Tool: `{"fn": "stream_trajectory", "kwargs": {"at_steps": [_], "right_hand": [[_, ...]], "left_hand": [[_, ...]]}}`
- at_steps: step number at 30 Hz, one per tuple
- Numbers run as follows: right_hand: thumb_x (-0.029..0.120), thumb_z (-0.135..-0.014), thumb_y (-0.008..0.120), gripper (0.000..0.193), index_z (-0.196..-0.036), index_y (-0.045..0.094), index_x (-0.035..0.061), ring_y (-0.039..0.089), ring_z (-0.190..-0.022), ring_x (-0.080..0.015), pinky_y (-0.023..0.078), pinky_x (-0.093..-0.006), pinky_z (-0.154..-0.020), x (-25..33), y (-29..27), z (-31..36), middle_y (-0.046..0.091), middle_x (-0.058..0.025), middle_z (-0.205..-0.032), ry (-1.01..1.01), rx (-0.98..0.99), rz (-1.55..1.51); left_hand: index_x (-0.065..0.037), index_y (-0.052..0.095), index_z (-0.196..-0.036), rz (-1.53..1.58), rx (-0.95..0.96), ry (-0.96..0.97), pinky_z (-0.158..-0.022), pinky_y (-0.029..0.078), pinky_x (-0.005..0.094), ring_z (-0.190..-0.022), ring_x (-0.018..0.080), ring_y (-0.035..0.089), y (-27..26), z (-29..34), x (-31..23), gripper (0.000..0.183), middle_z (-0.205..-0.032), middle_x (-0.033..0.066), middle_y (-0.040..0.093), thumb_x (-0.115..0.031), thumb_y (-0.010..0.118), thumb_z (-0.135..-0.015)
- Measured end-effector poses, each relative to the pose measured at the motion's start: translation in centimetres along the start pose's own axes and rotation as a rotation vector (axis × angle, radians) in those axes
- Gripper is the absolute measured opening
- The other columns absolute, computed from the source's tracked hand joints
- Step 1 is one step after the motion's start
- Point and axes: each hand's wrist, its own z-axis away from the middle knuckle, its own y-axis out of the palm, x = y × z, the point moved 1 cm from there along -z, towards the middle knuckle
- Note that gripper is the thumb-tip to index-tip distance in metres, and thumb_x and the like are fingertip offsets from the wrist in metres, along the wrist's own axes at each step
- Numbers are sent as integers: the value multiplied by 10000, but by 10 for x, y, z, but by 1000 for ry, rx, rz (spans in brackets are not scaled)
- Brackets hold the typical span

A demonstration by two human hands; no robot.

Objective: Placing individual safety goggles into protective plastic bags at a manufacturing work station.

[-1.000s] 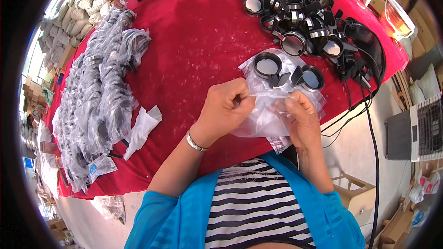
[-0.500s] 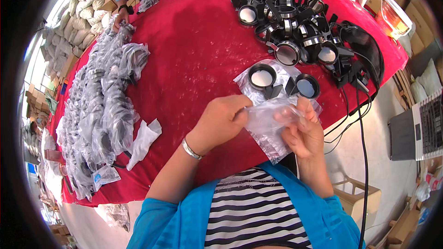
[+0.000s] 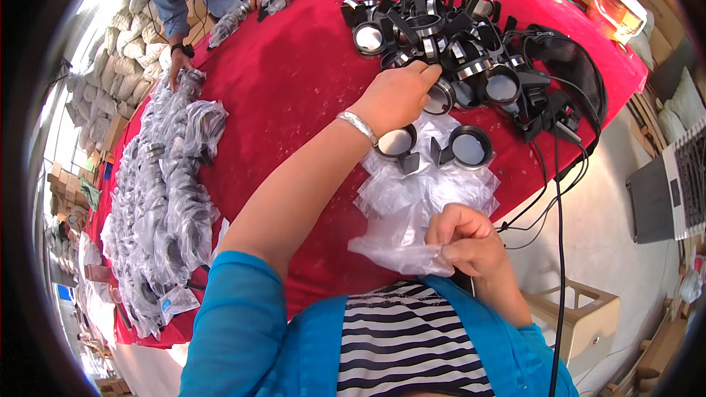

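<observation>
My left hand [image 3: 397, 99] reaches over to the near edge of a pile of black-rimmed round parts [image 3: 460, 37]. Its fingers are closed at the rim of one black-rimmed disc [image 3: 441, 97], though the fingertips are partly hidden. Close to my body, my right hand [image 3: 471, 242] pinches a clear plastic bag [image 3: 393, 242], which hangs limp to the left. Beyond the bag, a stack of flat clear bags [image 3: 434, 184] lies on the table. On and beside that stack rest two more round parts with black tabs, one left [image 3: 396, 143] and one right [image 3: 471, 147].
Rows of bagged parts [image 3: 165, 191] cover the table's left side. A co-worker's hand [image 3: 179, 66] touches their far end. A black mesh bag [image 3: 570, 66] and cables [image 3: 559, 198] lie at the right edge. An orange-and-clear tub [image 3: 616, 7] stands far right on the red cloth [image 3: 294, 81].
My left hand has let go of the clear bag and moved up to the pile. My right hand has drawn the bag down toward my body. The view has shifted slightly.
</observation>
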Motion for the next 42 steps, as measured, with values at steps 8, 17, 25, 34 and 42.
{"fn": "stream_trajectory", "kwargs": {"at_steps": [8,17,25,34,42], "right_hand": [[54,-743,633,148,-803,510,-2,473,-597,-156,372,-263,-544,-9,-8,0,528,-109,-708,-50,-30,-57],[68,-772,631,145,-810,506,5,485,-604,-138,382,-238,-538,-15,-1,9,538,-101,-738,-15,-68,20],[91,-772,649,173,-806,495,22,485,-616,-120,394,-230,-547,-16,3,4,523,-69,-720,-24,-87,8],[48,-845,560,78,-882,512,-2,491,-523,-95,414,-211,-458,-28,6,-5,549,-57,-691,-151,-161,12],[98,-875,551,79,-937,531,53,520,-578,-84,400,-204,-460,-32,10,-17,571,-24,-745,-150,-300,2]], "left_hand": [[-39,534,-916,-83,40,143,-758,464,397,-894,302,550,8,11,13,201,-904,111,543,-94,594,-732],[-11,529,-953,176,-104,-117,-615,500,323,-722,271,613,-59,32,-1,214,-858,103,611,-163,615,-830],[-36,552,-1078,1194,83,-879,-468,495,247,-508,105,561,-118,129,63,243,-676,16,577,-207,488,-917],[-51,573,-1140,433,30,-937,-589,470,281,-683,139,586,-88,198,65,343,-794,40,611,-282,535,-888],[-21,515,-1108,-284,87,-457,-831,471,403,-1040,350,524,-89,211,-5,394,-1158,166,512,-148,650,-760]]}}
